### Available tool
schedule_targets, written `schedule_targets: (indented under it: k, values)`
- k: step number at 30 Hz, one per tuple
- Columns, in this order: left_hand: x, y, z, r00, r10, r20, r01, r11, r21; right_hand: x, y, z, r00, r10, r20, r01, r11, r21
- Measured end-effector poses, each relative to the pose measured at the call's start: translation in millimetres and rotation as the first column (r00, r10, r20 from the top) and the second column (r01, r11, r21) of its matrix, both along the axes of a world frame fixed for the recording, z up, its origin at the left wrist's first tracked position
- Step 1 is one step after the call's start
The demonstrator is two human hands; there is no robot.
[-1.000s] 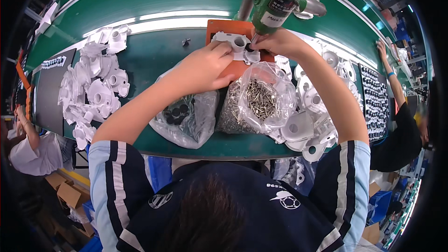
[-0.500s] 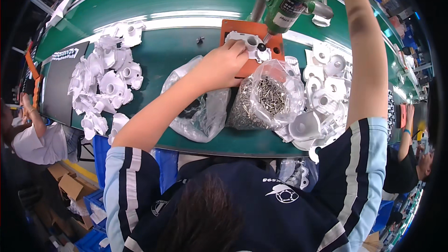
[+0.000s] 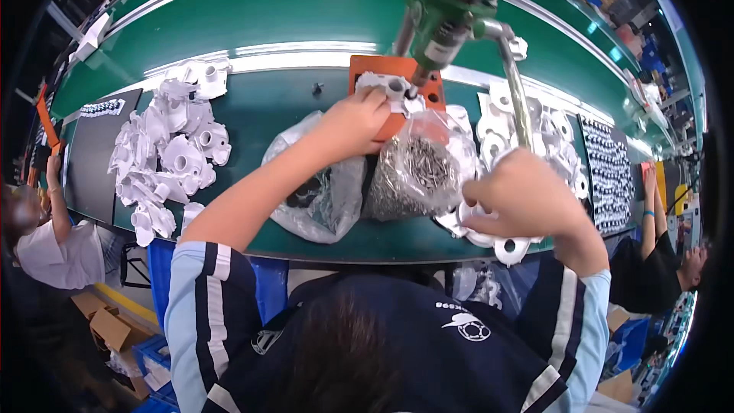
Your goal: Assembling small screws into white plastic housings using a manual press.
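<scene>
My left hand [image 3: 361, 116] has its fingers closed on a white plastic part [image 3: 394, 86] lying on the orange fixture plate [image 3: 367, 66]. A small black piece sits at that part's right side, directly under the tip of a green bench press [image 3: 442, 27]. The press lever [image 3: 517, 92] slants down toward me, and my right hand [image 3: 527, 197] is curled at its lower end; the grip itself is partly hidden. Just in front of the fixture stands a clear bag of metal screws [image 3: 430, 166]. Left of it, under my left forearm, lies an opened clear bag [image 3: 336, 203] with dark small pieces.
White plastic parts form a heap [image 3: 180, 145] at left and another pile [image 3: 489, 118] at right, partly behind my right hand. A tray of small dark-and-white pieces [image 3: 608, 176] lies farther right. A small dark piece [image 3: 317, 89] rests on the green bench. Other people work at both sides.
My right hand has come down from the top of the view toward me, with the press lever swung down. The press tip is lower over the part; my left hand stays on it.
</scene>
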State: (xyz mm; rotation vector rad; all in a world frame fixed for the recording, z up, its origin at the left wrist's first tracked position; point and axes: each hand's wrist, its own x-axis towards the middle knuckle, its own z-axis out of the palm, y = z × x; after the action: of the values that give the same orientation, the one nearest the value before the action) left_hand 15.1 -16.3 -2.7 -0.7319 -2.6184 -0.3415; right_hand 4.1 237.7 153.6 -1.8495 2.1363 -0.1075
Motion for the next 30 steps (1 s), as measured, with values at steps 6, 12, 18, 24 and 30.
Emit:
schedule_targets:
  k: [6, 12, 18, 24, 30]
  values:
    - [-3.2, -17.1, 15.5, 0.953, 0.004, 0.302, -0.038, 0.993, 0.110, -52.8, 0.0, 38.4, 0.493, 0.075, 0.867, 0.561, 0.734, -0.383]
    - [-49.7, -11.6, 20.5, 0.867, 0.035, 0.496, -0.177, 0.954, 0.242, -205.6, -47.7, 52.1, 0.276, 0.407, 0.870, 0.943, 0.060, -0.328]
    - [-53.7, -6.4, 13.2, 0.920, 0.152, 0.362, -0.200, 0.975, 0.097, -154.6, 6.6, -2.4, 0.317, 0.171, 0.933, 0.837, 0.411, -0.360]
    - [-50.9, -0.4, 45.7, 0.962, 0.186, 0.198, -0.174, 0.982, -0.078, -2.2, 73.3, -70.7, 0.805, -0.591, 0.051, 0.587, 0.781, -0.213]
    - [-54.3, -25.7, 37.5, 0.940, 0.130, 0.315, -0.201, 0.958, 0.204, 48.5, 79.3, -107.9, 0.864, -0.391, -0.318, 0.414, 0.910, 0.004]
